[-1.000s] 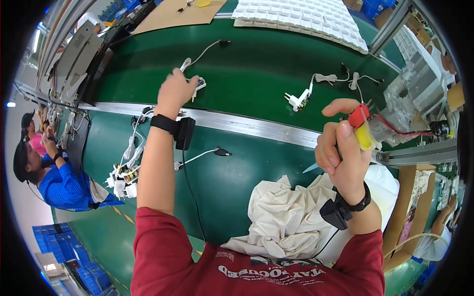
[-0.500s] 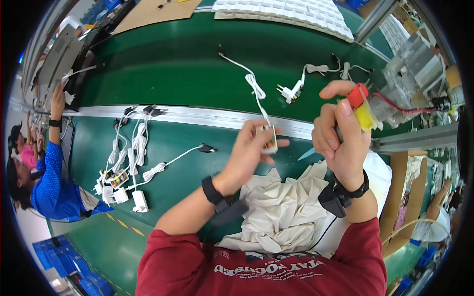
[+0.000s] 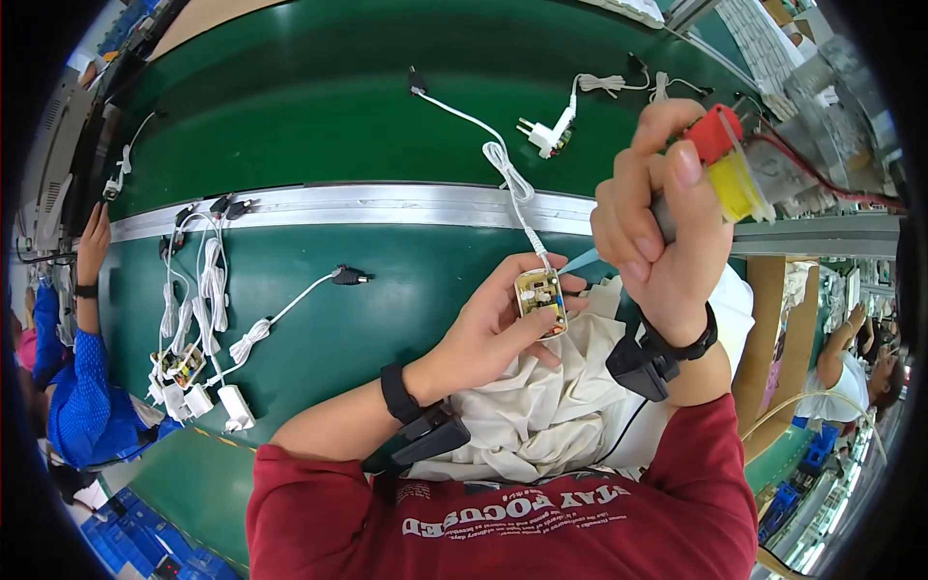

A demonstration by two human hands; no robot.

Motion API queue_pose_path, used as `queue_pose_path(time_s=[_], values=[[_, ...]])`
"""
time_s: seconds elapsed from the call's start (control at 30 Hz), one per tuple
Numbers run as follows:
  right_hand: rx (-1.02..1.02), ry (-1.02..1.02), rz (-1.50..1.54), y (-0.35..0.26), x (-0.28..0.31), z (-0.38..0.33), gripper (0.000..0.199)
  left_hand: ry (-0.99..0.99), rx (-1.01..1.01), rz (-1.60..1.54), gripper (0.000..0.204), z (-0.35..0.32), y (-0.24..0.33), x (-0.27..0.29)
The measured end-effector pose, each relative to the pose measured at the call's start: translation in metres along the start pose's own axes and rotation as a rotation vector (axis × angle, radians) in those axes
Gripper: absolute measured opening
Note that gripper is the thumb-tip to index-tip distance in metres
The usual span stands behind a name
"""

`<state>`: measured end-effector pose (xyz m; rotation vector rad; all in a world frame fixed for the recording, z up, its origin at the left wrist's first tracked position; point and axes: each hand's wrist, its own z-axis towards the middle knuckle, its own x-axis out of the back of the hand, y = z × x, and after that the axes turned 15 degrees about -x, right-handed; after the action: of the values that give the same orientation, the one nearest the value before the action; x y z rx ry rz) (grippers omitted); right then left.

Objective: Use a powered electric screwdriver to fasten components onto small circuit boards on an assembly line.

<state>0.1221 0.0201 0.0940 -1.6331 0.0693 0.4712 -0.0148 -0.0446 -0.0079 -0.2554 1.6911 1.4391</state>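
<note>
Pinching left fingers (image 3: 541, 324) hold circuit board (image 3: 540, 296) upright, cable (image 3: 503, 164) trailing away.

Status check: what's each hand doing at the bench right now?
Left hand holds small circuit board, white cable trailing onto green belt. Right hand grips red-and-yellow tool, tip near board. White cloth lies below.

A long green workbench (image 3: 290, 106) with a metal rail (image 3: 367, 205) crosses a brightly lit workshop with blue crates (image 3: 135, 546).
</note>
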Motion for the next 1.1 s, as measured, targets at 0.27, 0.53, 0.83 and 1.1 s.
queue_pose_path(time_s=[0.27,0.53,0.83,1.1], values=[[0.056,-0.002,0.022,0.015,-0.002,0.005,0.018,-0.01,-0.022,-0.033,0.045,0.0,-0.001,0.008],[0.035,-0.023,0.027,0.012,-0.001,0.004,0.018,-0.011,-0.021,-0.026,0.045,0.001,-0.002,0.007],[-0.02,-0.016,-0.2,0.0,-0.01,-0.007,0.032,0.099,0.026,-0.042,0.043,0.001,0.004,0.008],[-0.034,-0.06,-0.218,0.001,-0.01,-0.01,0.032,0.122,0.027,-0.079,0.042,0.0,0.003,0.008]])
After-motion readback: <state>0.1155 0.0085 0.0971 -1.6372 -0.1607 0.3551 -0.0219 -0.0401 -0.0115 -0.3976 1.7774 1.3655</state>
